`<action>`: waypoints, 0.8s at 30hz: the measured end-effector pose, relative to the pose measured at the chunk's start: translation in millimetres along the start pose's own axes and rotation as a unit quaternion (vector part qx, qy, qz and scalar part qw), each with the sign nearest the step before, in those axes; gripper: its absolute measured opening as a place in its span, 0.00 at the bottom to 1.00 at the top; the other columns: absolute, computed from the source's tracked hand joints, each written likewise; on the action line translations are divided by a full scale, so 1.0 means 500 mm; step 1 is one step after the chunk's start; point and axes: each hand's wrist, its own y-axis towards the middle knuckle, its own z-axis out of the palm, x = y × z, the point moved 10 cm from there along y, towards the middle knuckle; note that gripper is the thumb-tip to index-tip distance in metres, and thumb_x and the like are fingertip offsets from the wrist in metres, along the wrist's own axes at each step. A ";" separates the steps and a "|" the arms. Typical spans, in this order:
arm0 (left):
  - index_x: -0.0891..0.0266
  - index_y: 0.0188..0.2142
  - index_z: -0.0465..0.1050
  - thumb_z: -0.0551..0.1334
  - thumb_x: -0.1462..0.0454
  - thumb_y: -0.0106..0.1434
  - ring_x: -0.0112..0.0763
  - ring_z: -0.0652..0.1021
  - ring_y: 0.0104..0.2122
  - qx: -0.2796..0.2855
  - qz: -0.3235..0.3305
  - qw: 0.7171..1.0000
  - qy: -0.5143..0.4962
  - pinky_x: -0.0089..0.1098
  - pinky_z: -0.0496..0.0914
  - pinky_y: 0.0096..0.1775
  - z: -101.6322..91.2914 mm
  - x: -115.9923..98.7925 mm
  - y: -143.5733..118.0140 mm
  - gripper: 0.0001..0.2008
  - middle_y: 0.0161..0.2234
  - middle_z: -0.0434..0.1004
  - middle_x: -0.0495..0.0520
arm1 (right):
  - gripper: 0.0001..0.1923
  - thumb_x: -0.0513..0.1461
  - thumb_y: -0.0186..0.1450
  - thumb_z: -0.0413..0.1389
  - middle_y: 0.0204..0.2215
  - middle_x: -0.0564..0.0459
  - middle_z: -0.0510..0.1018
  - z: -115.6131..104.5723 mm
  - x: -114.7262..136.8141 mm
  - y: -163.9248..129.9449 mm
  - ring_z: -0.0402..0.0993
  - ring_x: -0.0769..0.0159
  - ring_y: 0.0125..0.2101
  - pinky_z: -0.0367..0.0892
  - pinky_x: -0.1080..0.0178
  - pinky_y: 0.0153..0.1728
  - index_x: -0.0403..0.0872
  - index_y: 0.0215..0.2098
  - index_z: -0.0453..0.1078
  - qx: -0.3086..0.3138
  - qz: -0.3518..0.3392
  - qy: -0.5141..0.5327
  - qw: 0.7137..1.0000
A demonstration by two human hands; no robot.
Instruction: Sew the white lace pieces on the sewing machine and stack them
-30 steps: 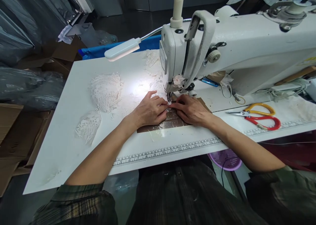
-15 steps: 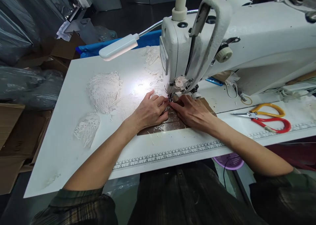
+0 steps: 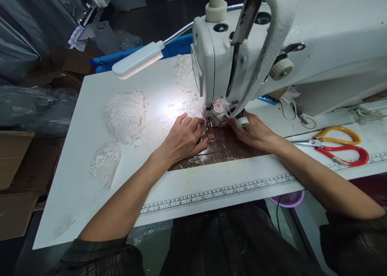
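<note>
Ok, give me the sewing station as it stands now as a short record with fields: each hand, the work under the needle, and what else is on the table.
left hand: flat on the table, fingertips at the presser foot
right hand: beside the foot, on the brown taped patch
machine: white sewing machine, lamp lit
lace: white lace pile left of the hands
scissors: red and yellow scissors at right, untouched
table edge: printed ruler

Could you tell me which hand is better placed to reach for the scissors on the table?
Probably the right hand: it lies on the same side as the scissors, with bare table between. The left hand rests beside the presser foot.
</note>
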 end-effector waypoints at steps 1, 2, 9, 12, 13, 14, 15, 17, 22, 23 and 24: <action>0.64 0.51 0.72 0.57 0.58 0.68 0.43 0.75 0.44 0.001 -0.001 1.000 0.004 0.50 0.69 0.51 0.000 0.000 0.000 0.17 0.48 0.74 0.62 | 0.25 0.48 0.75 0.38 0.34 0.45 0.76 -0.002 -0.008 0.004 0.73 0.57 0.33 0.68 0.55 0.36 0.47 0.36 0.72 -0.011 0.015 -0.001 1.000; 0.64 0.51 0.71 0.56 0.57 0.69 0.43 0.75 0.43 0.001 -0.003 1.000 0.007 0.50 0.69 0.51 0.000 0.001 -0.001 0.17 0.48 0.74 0.62 | 0.24 0.49 0.75 0.38 0.35 0.44 0.76 -0.006 -0.012 0.006 0.73 0.56 0.34 0.69 0.54 0.37 0.47 0.37 0.72 -0.023 0.023 0.001 0.999; 0.66 0.52 0.71 0.54 0.56 0.70 0.42 0.73 0.41 0.002 -0.010 1.000 0.016 0.47 0.69 0.47 0.001 0.002 -0.002 0.19 0.46 0.74 0.63 | 0.16 0.49 0.71 0.50 0.48 0.43 0.73 -0.023 0.011 -0.030 0.74 0.56 0.40 0.72 0.53 0.42 0.48 0.44 0.73 -0.015 -0.010 0.058 0.998; 0.68 0.52 0.70 0.54 0.55 0.70 0.42 0.73 0.40 0.004 -0.011 1.000 0.015 0.45 0.69 0.46 0.000 0.003 -0.002 0.20 0.46 0.73 0.64 | 0.14 0.45 0.70 0.51 0.47 0.43 0.73 -0.033 0.004 -0.044 0.75 0.57 0.38 0.73 0.53 0.42 0.47 0.44 0.75 -0.034 0.006 0.043 0.998; 0.68 0.52 0.70 0.54 0.55 0.70 0.42 0.73 0.40 0.005 -0.013 1.000 0.012 0.45 0.69 0.46 0.000 0.004 -0.001 0.20 0.46 0.73 0.64 | 0.14 0.44 0.70 0.51 0.46 0.43 0.73 -0.036 0.001 -0.047 0.75 0.57 0.39 0.73 0.53 0.42 0.47 0.44 0.75 -0.044 0.008 0.041 0.998; 0.68 0.52 0.70 0.54 0.55 0.70 0.42 0.73 0.40 0.006 -0.014 1.000 0.007 0.45 0.69 0.46 0.000 0.005 0.000 0.20 0.46 0.73 0.64 | 0.13 0.43 0.69 0.51 0.45 0.44 0.73 -0.037 -0.002 -0.048 0.75 0.56 0.41 0.73 0.53 0.43 0.48 0.44 0.76 -0.052 0.009 0.043 0.998; 0.68 0.52 0.71 0.54 0.55 0.70 0.42 0.73 0.40 0.005 -0.017 1.000 0.002 0.45 0.69 0.46 -0.001 0.007 0.001 0.20 0.46 0.73 0.64 | 0.13 0.42 0.69 0.52 0.45 0.44 0.73 -0.037 -0.005 -0.049 0.75 0.56 0.41 0.73 0.53 0.43 0.48 0.45 0.76 -0.056 0.008 0.047 0.997; 0.67 0.51 0.72 0.55 0.55 0.70 0.41 0.73 0.40 0.003 -0.026 1.000 -0.004 0.43 0.69 0.44 -0.002 0.014 0.004 0.19 0.44 0.73 0.62 | 0.13 0.41 0.68 0.52 0.45 0.45 0.73 -0.034 -0.011 -0.050 0.75 0.57 0.41 0.73 0.53 0.42 0.49 0.45 0.76 -0.062 0.008 0.055 0.997; 0.66 0.47 0.75 0.55 0.54 0.70 0.37 0.73 0.35 0.026 -0.028 0.999 -0.012 0.39 0.70 0.38 0.003 0.039 0.016 0.19 0.38 0.72 0.59 | 0.13 0.40 0.68 0.51 0.46 0.43 0.72 -0.028 -0.014 -0.054 0.75 0.55 0.42 0.73 0.52 0.44 0.48 0.46 0.75 -0.085 -0.007 0.046 0.995; 0.66 0.46 0.76 0.54 0.55 0.70 0.36 0.73 0.34 0.037 -0.024 0.999 -0.017 0.39 0.70 0.38 0.006 0.045 0.019 0.19 0.38 0.72 0.59 | 0.13 0.39 0.68 0.51 0.46 0.43 0.72 -0.026 -0.011 -0.056 0.74 0.54 0.44 0.73 0.51 0.45 0.48 0.47 0.74 -0.087 -0.016 0.044 0.995; 0.66 0.45 0.77 0.54 0.56 0.70 0.36 0.74 0.34 0.049 -0.021 0.998 -0.026 0.39 0.70 0.37 0.009 0.052 0.023 0.18 0.37 0.72 0.59 | 0.13 0.39 0.68 0.50 0.46 0.43 0.72 -0.024 -0.009 -0.058 0.73 0.54 0.45 0.72 0.51 0.46 0.48 0.47 0.74 -0.088 -0.024 0.042 0.995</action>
